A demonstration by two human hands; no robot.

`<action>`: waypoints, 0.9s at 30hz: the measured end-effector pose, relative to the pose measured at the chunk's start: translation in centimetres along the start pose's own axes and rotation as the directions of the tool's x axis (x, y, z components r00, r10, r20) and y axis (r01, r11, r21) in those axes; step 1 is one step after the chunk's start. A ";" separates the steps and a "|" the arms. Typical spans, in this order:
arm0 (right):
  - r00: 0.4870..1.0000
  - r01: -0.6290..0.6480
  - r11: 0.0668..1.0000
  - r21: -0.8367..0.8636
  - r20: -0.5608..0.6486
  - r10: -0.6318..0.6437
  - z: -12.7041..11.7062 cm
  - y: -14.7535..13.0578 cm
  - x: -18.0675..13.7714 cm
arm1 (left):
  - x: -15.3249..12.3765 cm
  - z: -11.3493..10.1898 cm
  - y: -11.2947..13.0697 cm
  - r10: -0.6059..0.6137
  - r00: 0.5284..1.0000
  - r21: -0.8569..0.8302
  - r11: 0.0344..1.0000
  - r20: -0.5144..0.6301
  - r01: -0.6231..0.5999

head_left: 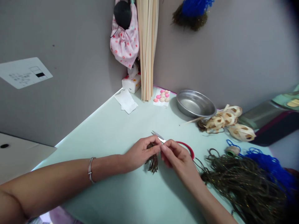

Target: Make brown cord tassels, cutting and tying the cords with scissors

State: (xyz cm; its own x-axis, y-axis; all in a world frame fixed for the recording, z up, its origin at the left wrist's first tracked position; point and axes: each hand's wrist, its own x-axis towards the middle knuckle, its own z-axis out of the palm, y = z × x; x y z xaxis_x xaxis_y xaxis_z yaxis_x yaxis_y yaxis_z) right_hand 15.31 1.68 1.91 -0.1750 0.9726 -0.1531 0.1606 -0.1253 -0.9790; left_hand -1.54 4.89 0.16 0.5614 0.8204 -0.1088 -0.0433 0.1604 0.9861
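Note:
My left hand (142,152) is closed around a small bundle of dark brown cord (153,163), whose loose ends hang below the fingers like a tassel. Close against it, my right hand (176,154) pinches thumb and forefinger together at the left fingertips. What lies in that pinch is too small to make out. Scissors (158,137) with red handles lie just behind the right hand, which partly covers them; their blades point to the far left. To the right of that hand spreads a big heap of dark brown cord (243,183) with glinting threads.
A metal bowl (196,104), woven strip balls (241,132), a spool (233,151) and blue cord (268,165) are on the right. Wooden strips (147,49), a tissue box (131,84), white paper (126,101) and a packet of pink and beige pieces (161,98) stand or lie along the back.

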 end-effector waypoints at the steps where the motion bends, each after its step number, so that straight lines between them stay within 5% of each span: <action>1: 1.000 0.000 1.000 0.027 -0.012 0.000 0.1 0.0 0.0 | 0.0 0.0 0.0 -0.022 1.000 -0.010 1.000 -0.002 0.022; 7: 0.992 0.042 0.995 0.090 -0.119 -0.031 0.3 0.2 0.0 | 0.5 -0.4 -0.1 -0.114 0.991 -0.132 0.986 -0.070 0.104; 14: 0.999 -0.024 0.980 0.199 -0.039 0.033 0.6 0.1 0.1 | 0.3 -0.4 -0.4 -0.050 0.999 -0.071 0.996 -0.017 0.049; 20: 0.995 -0.091 0.976 0.196 0.050 0.082 1.0 0.3 0.2 | 0.4 -0.3 -0.7 -0.062 0.998 -0.183 0.981 0.000 0.061; 27: 0.999 0.005 0.987 0.163 -0.050 0.003 0.4 0.4 0.1 | 0.4 -0.3 -0.1 -0.106 0.994 -0.137 0.986 -0.040 0.099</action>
State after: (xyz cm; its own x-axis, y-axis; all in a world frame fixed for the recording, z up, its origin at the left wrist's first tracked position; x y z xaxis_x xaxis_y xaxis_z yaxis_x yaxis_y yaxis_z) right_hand 14.93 1.66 1.42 -0.1255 0.9808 -0.1491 -0.0004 -0.1504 -0.9886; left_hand -1.57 5.32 -0.04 0.5296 0.8199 -0.2173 -0.1003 0.3149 0.9438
